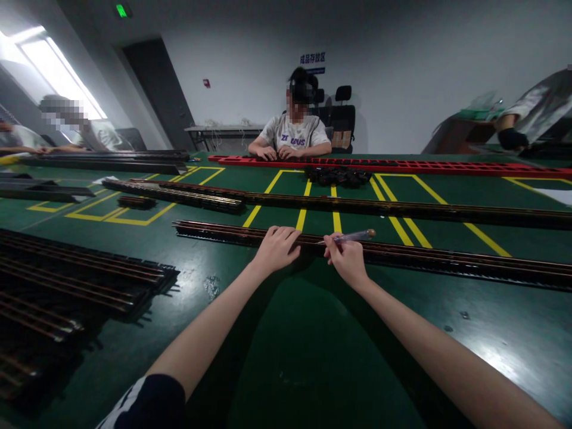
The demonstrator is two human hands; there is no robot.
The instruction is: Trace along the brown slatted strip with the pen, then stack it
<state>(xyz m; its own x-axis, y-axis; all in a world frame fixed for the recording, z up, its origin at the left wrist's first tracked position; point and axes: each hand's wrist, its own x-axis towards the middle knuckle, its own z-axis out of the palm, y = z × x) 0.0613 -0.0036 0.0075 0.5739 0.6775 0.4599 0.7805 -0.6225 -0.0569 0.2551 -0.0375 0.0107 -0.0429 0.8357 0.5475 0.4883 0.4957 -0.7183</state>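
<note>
A long black rail [429,259] with thin copper-coloured strips along it lies crosswise on the green table in front of me. My left hand [277,249] is closed over this rail near its left part, fingers bent across the top and thumb on the near side. Just to the right, my right hand [347,261] grips a screwdriver [357,236] with a clear, purplish handle. Its shaft points left, and the tip is at or just above the rail between my hands; contact cannot be made out.
Several similar rails [80,274] are stacked at the left. Beyond mine lies another long rail [402,210], then a pile of black parts [338,176] and a red slotted frame [402,165]. A person [295,134] sits opposite; others work at both sides. Yellow tape [402,231] marks the table [286,345].
</note>
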